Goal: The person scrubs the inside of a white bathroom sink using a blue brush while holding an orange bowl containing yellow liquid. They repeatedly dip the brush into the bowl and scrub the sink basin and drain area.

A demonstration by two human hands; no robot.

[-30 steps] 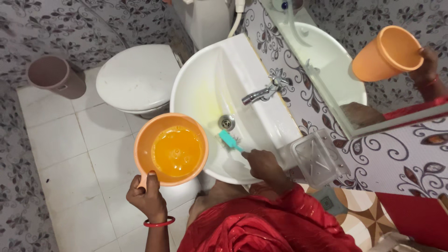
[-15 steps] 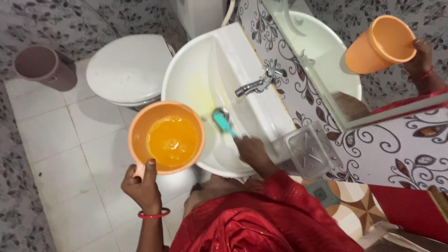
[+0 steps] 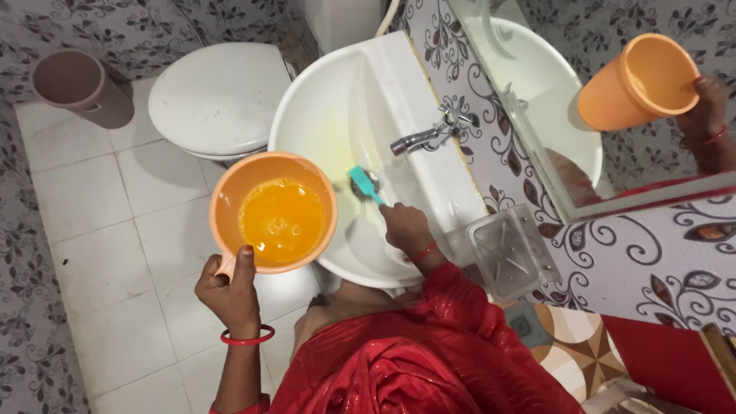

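Observation:
My left hand point(image 3: 230, 290) grips the handle of an orange plastic mug point(image 3: 273, 212) with water in it, held over the left edge of the white washbasin point(image 3: 322, 115). My right hand point(image 3: 407, 228) holds a teal scrubbing brush point(image 3: 364, 184) by its handle. The brush head lies on the basin bottom, right at the drain. A metal tap point(image 3: 424, 138) stands on the basin's back ledge, above the brush.
A white toilet with its lid down point(image 3: 218, 98) stands left of the basin. A brownish bucket point(image 3: 79, 87) sits on the tiled floor at far left. A clear soap tray point(image 3: 509, 252) hangs on the patterned wall, under a mirror point(image 3: 606, 92).
The brush has slid from the basin's near side up to the drain and my right hand followed it. The mug stayed held at about the same place.

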